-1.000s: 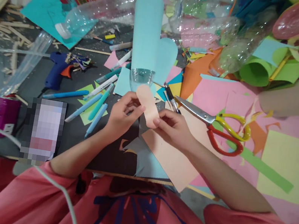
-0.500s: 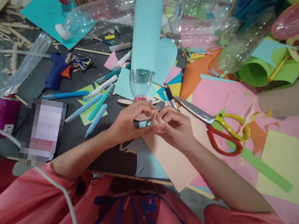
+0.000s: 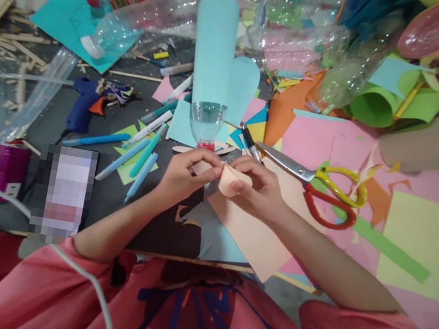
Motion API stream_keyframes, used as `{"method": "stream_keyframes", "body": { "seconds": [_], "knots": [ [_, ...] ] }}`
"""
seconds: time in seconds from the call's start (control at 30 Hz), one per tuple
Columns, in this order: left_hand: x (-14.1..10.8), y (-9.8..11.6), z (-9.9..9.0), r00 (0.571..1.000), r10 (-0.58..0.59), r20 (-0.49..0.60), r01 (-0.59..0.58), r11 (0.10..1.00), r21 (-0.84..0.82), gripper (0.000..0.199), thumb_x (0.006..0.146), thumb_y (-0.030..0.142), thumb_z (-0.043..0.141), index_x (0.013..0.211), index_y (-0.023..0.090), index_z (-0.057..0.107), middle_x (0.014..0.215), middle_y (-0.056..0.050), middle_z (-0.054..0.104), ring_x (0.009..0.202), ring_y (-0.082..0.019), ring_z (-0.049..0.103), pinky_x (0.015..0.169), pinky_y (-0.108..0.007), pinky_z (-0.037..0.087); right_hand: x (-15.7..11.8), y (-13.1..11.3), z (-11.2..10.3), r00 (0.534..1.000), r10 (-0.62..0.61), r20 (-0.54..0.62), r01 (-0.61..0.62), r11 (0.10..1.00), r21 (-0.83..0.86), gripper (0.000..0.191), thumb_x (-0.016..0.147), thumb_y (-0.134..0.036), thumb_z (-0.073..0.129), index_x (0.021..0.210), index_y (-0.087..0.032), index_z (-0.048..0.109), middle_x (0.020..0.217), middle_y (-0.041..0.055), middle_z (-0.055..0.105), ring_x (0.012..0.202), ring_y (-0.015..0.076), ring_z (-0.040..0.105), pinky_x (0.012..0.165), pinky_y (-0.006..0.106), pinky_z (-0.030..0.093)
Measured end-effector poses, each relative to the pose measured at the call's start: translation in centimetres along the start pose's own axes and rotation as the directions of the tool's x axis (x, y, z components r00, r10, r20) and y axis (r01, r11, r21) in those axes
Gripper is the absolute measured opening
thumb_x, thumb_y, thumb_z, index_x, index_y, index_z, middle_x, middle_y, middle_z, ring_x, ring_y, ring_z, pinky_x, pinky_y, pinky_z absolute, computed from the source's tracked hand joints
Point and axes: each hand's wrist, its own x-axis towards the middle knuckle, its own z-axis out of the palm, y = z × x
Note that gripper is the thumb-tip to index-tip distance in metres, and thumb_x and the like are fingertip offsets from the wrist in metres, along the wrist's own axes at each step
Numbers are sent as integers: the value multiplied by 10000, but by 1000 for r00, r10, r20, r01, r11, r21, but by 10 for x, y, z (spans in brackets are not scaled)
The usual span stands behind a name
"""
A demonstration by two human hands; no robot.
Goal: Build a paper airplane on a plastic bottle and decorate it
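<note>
A small piece of peach paper [image 3: 230, 182], bent into a curve, is held up between my two hands. My right hand [image 3: 262, 192] pinches it, with the thumb over its front and the fingers behind. My left hand [image 3: 184, 176] is closed, its thumb and index fingertip together at the paper's left edge. Just beyond my fingers lies a clear bottle [image 3: 207, 120] with a red cap, wrapped in light blue paper [image 3: 214, 46]. Below my right hand rests a larger peach sheet [image 3: 252, 234].
Scissors [image 3: 310, 175] with yellow and red handles lie right of my hands, beside a black pen [image 3: 251, 140]. Several markers [image 3: 148, 150], a blue glue gun [image 3: 82, 102] and a phone [image 3: 71, 184] are to the left. Plastic bottles [image 3: 161, 11] and coloured paper crowd the back and right.
The peach paper has turned and now shows a broad curved face. My left fingers have shifted slightly left, toward its edge, while my right hand keeps hold.
</note>
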Motion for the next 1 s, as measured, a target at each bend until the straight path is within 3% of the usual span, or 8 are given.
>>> {"method": "stream_keyframes", "body": {
  "seconds": [0.2,0.37,0.5,0.63,0.77,0.87,1.0],
  "knots": [
    [-1,-2,2,994,79,-76,-77,997,24,91,793,248,652,722,192,636,836,-29,725,839,-151,679,832,-285,532,1,-1,-1,1000,19,0,-19,1000,-24,332,826,-547,673,795,-236,560,770,0,553,723,155,517,678,325,412],
    [-3,-1,-1,998,57,21,-56,996,-69,245,834,413,667,751,194,597,846,-43,711,829,-168,670,772,-296,532,1,0,-1,996,55,-65,-60,995,-77,327,813,-536,691,785,-241,554,780,-6,565,758,162,532,740,347,425],
    [-4,0,-2,996,5,94,8,990,-140,342,829,517,664,761,185,612,816,-48,702,767,-157,647,706,-274,511,2,-1,0,992,37,-117,-46,996,-77,248,811,-435,725,776,-241,576,818,2,588,829,169,573,801,360,454],
    [-5,0,0,991,-15,136,32,991,-126,345,820,511,681,776,174,620,861,-71,724,762,-148,657,715,-266,522,1,1,1,987,29,-161,-29,1000,2,205,821,-372,725,773,-240,575,831,3,590,837,163,590,799,357,479],
    [-7,-2,0,994,35,105,-28,998,-61,381,859,556,615,793,189,533,802,-46,698,735,-131,661,696,-244,531,1,3,2,984,16,-175,-17,1000,-1,235,805,-416,734,769,-243,579,826,1,573,791,160,582,741,348,479],
    [-8,-5,0,997,57,61,-59,998,31,330,859,514,633,898,204,529,824,-31,705,773,-141,702,699,-232,547,2,2,1,991,-65,-113,54,994,-98,215,815,-411,721,752,-245,600,794,9,581,776,167,564,715,347,453],
    [-9,-5,0,976,174,127,-185,980,73,190,872,347,637,984,198,600,939,-44,727,822,-140,720,742,-225,574,3,0,0,994,-85,-62,73,983,-166,190,809,-384,726,734,-241,624,791,22,592,782,176,558,701,343,441]
  ]
}}
